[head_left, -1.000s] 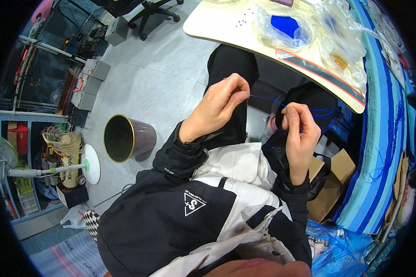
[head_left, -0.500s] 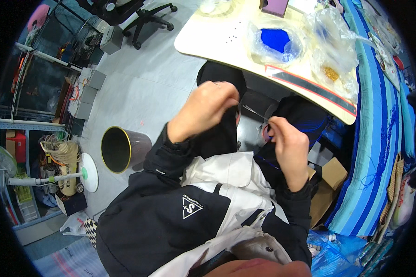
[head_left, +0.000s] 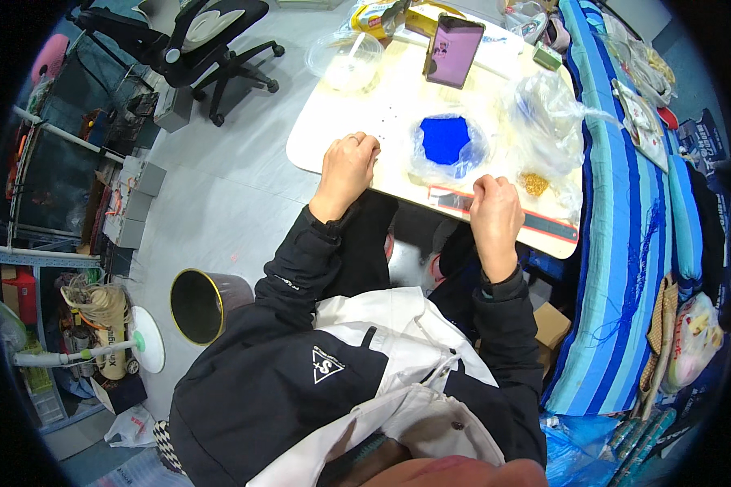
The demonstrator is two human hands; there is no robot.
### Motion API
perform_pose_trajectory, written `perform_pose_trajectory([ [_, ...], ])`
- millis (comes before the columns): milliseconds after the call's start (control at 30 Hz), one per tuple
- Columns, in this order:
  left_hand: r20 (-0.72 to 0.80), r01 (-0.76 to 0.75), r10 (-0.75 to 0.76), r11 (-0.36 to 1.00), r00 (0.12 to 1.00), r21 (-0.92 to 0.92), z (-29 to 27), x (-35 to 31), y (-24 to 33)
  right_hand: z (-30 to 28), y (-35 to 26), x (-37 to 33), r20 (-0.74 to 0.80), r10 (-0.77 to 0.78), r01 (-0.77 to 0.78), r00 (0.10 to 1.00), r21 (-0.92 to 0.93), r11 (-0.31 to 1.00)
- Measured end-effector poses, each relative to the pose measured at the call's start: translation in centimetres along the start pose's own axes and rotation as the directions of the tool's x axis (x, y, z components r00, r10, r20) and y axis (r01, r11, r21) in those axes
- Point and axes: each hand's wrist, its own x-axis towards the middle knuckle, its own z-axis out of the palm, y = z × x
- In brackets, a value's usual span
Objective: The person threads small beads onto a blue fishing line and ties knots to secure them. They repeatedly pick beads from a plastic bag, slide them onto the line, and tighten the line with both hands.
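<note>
Leftmost, a black bin [head_left: 203, 307] with a yellow rim is seen on the grey floor, and an office chair [head_left: 207, 32] stands further up, well apart from the hands. Next, the left hand [head_left: 348, 166] is laid on the near left edge of the cream table [head_left: 321, 134], its fingers curled under into a loose fist with a ring on one finger; whether anything is pinched inside cannot be told. A few small dark specks are scattered on the tabletop just beside that hand. Between the hands, a little further up the table, a clear bag [head_left: 451, 150] is spread flat, and a heap of vivid blue beads [head_left: 444, 138] is held in it; the heap is seen as a solid, many-sided blue patch with the crinkled plastic showing pale around it. Above the bag, a phone [head_left: 453, 50] with a pinkish screen is propped upright, and a clear bowl [head_left: 345, 58] is set to its left. The right hand [head_left: 495, 213] is rested on the near edge, also closed into a fist, over a long ruler [head_left: 548, 223] with a red and dark strip that runs along that edge; what is gripped, if anything, is hidden. Just beyond this hand a small pile of gold beads [head_left: 534, 183] lies under crumpled clear plastic. Rightmost, a blue striped cloth [head_left: 625, 243] is draped down beside the table.
</note>
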Motion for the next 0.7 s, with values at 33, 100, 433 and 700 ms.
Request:
perform_pose_trajectory([
  [33,-0.007,0.006,-0.006,1.0,1.0,0.001,0.3,0.2,-0.2,0.3,0.0,0.4,0.012,-0.033,0.033,0.999,-0.064,0.997],
  [100,-0.016,0.007,-0.007,1.0,1.0,-0.003,0.8,0.5,-0.5,1.2,-0.1,1.2,0.052,-0.028,0.034,0.998,-0.106,0.994],
  [433,-0.105,-0.046,0.031,0.988,0.994,-0.148,-0.7,1.5,2.9,4.8,-1.4,3.2,0.108,-0.006,-0.016,0.994,0.207,0.978],
  [700,0.166,-0.345,0.354,0.935,0.921,-0.08,2.2,0.8,6.3,2.4,-0.3,2.1,0.117,-0.054,0.011,0.992,0.345,0.938],
])
